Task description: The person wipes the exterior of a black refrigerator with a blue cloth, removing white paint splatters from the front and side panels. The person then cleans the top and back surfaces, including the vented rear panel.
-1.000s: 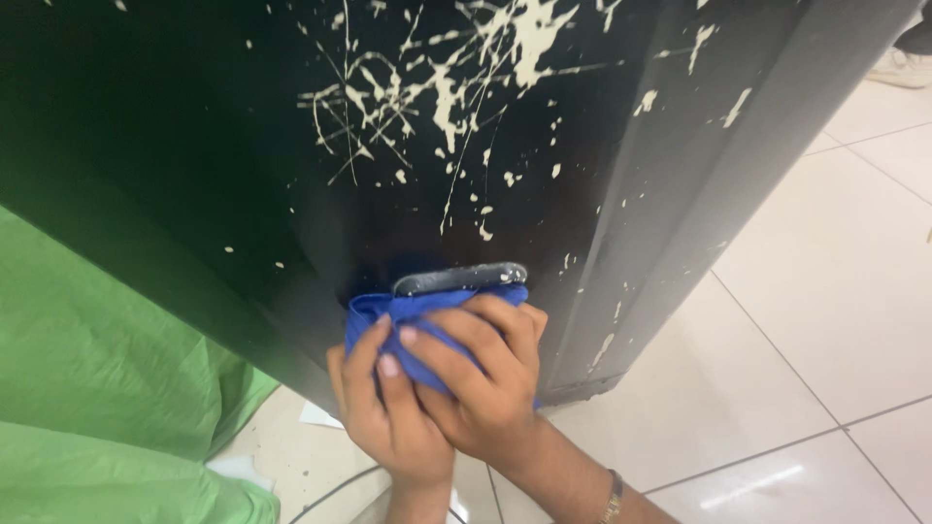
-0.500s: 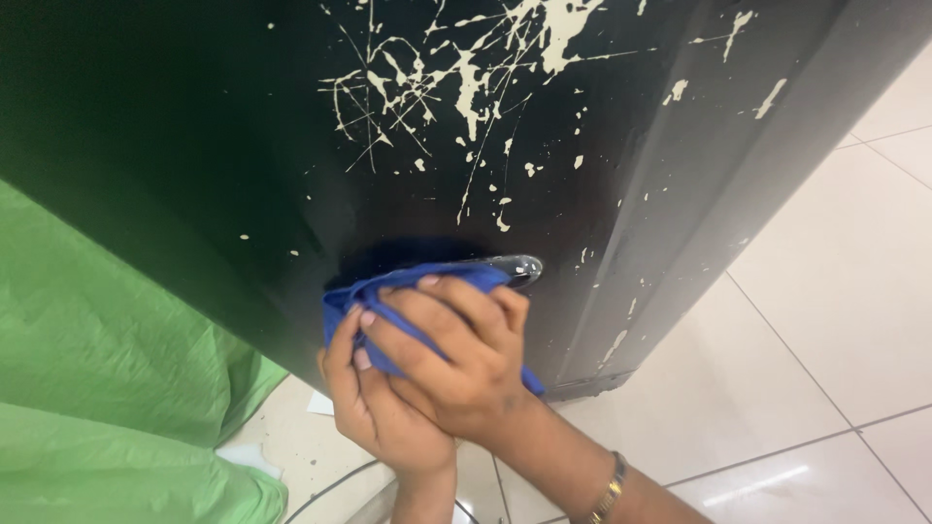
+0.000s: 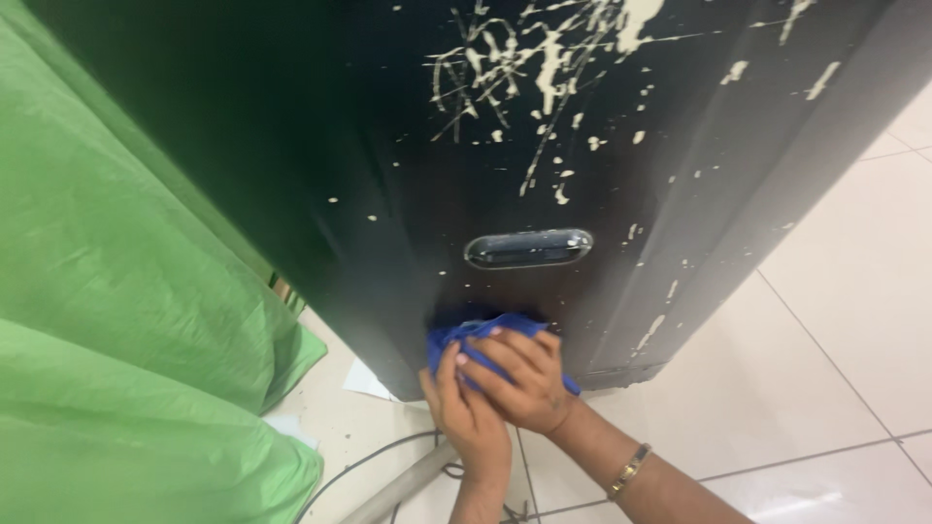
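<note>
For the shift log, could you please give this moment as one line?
hands: left hand and right hand press blue cloth | surface: black paint-spattered panel below oval handle | beside: green sheet

A: How is my view lit?

B: Evenly and brightly, from above. The glossy black paint-spattered cabinet panel (image 3: 544, 194) carries a soft sheen, and its chrome oval inset handle (image 3: 528, 248) shows small highlights.

A: Any glare or shadow?

B: The pale glazed floor tiles (image 3: 835, 330) at right are nearly washed out. A dark shadow sits just above my folded blue cloth (image 3: 485, 330).

A: Sharpness?

B: My hands are slightly soft; the bright green plastic sheet (image 3: 126, 320) at left is smooth and a little defocused.
</note>
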